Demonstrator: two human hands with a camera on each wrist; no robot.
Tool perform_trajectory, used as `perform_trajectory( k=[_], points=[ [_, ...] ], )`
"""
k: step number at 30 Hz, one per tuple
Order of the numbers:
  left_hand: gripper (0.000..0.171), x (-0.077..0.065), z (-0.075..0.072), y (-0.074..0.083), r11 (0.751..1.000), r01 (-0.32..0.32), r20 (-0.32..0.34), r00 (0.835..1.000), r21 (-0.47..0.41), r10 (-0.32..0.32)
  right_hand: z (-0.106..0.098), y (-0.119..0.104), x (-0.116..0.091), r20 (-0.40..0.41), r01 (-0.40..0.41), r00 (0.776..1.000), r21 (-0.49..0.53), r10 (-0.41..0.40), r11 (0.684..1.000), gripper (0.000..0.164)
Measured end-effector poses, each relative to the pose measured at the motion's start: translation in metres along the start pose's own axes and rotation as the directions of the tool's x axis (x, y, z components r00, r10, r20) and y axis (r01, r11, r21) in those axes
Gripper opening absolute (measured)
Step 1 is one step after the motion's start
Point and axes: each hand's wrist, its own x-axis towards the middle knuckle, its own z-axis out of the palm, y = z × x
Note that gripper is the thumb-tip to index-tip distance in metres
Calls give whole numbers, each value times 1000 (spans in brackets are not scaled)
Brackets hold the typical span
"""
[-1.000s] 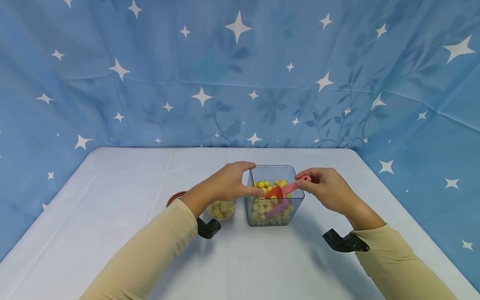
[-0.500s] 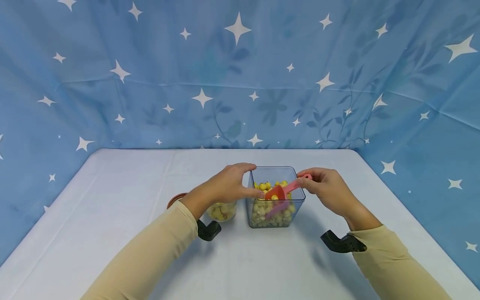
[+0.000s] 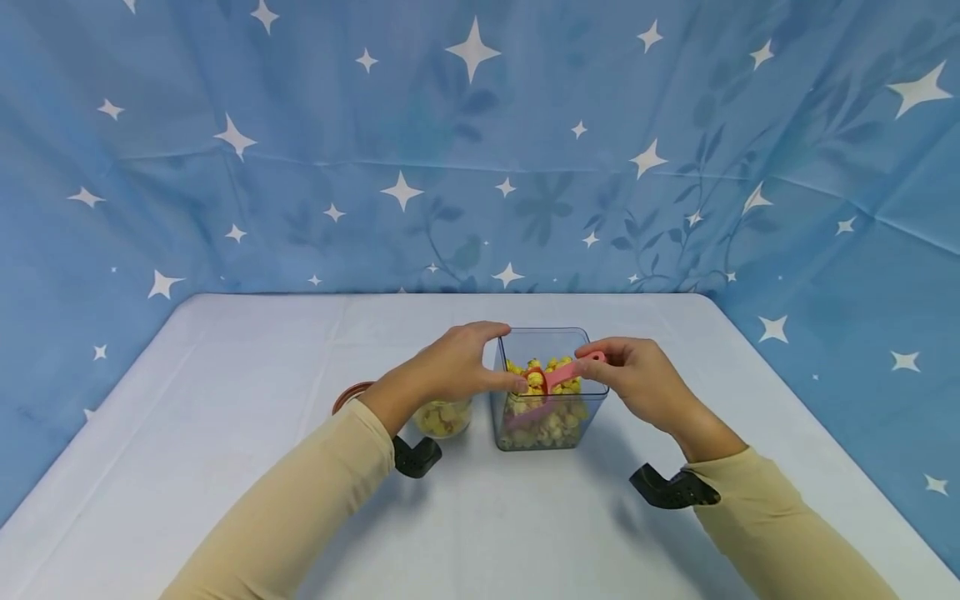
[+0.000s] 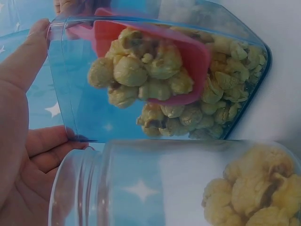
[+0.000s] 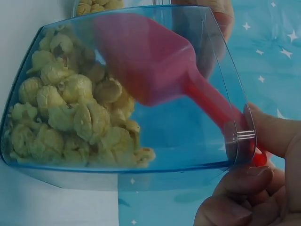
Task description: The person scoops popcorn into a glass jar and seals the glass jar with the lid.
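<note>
A clear square plastic container (image 3: 543,340), part filled with yellow popcorn (image 5: 77,110), stands on the table. My left hand (image 3: 461,362) holds it at the left side of the rim, thumb and fingers spread across two corners. My right hand (image 3: 637,379) grips the handle of a pink scoop (image 3: 564,375) over the right rim. Inside the container, the scoop's bowl (image 4: 195,63) carries several popcorn pieces and leans toward the left wall. A clear jar (image 4: 134,176) with popcorn at its bottom stands just left of the container, partly hidden by my left hand in the head view.
A reddish-brown round rim (image 3: 351,395) shows behind my left wrist, mostly covered by the arm. The white-covered table (image 3: 247,367) ends at a blue curtain (image 3: 337,117) with white stars.
My right hand and the scoop have moved left inside the container. More popcorn now sits in the scoop's bowl. My left hand keeps its hold on the rim.
</note>
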Motion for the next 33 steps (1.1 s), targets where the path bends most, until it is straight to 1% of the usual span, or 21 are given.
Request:
perform_trajectory(
  k=[3, 7, 10, 12, 14, 16, 19, 21, 22, 25, 31, 33],
  points=[
    [89, 0, 1, 0, 1000, -5, 1, 1000, -5, 5, 1, 1, -2, -21, -28, 999, 35, 29, 999, 35],
    [89, -1, 1, 0, 1000, -9, 2, 1000, -2, 9, 4, 7, -4, -80, -74, 993, 135, 86, 988, 41],
    [88, -1, 2, 0, 1000, -12, 4, 1000, 2, 12, 7, 13, -5, -136, -77, 984, 237, 112, 968, 43],
    [88, -1, 1, 1, 1000, -13, 7, 1000, 4, 13, 9, 17, -4, -167, -57, 980, 305, 113, 951, 42],
    [88, -1, 2, 1, 1000, -11, 7, 1000, 5, 11, 12, 21, -4, -193, -26, 975, 397, 111, 917, 38],
    [89, 0, 2, 1, 1000, -10, 8, 1000, 7, 10, 13, 24, -3, -207, -2, 972, 478, 114, 878, 29],
    [90, 0, 2, 0, 1000, -8, 5, 1000, 10, 8, 15, 27, -3, -206, 18, 970, 592, 129, 806, 14],
    [91, 0, 2, 0, 1000, -8, 5, 1000, 13, 8, 17, 28, -3, -201, 16, 969, 630, 143, 777, 10],
    [92, 0, 1, 0, 1000, -8, 4, 1000, 14, 8, 17, 28, -2, -198, 13, 969, 639, 148, 769, 10],
    [91, 0, 1, 0, 1000, -7, -1, 1000, 11, 7, 19, 28, -1, -192, 8, 969, 654, 156, 756, 10],
    [91, 0, 1, 1, 1000, 6, -4, 1000, -1, -6, 17, 27, 2, -175, -24, 967, 660, 185, 751, 16],
    [91, 0, 1, 1, 1000, 8, -6, 1000, -6, -8, 15, 28, 2, -169, -34, 967, 655, 190, 755, 18]
  ],
)
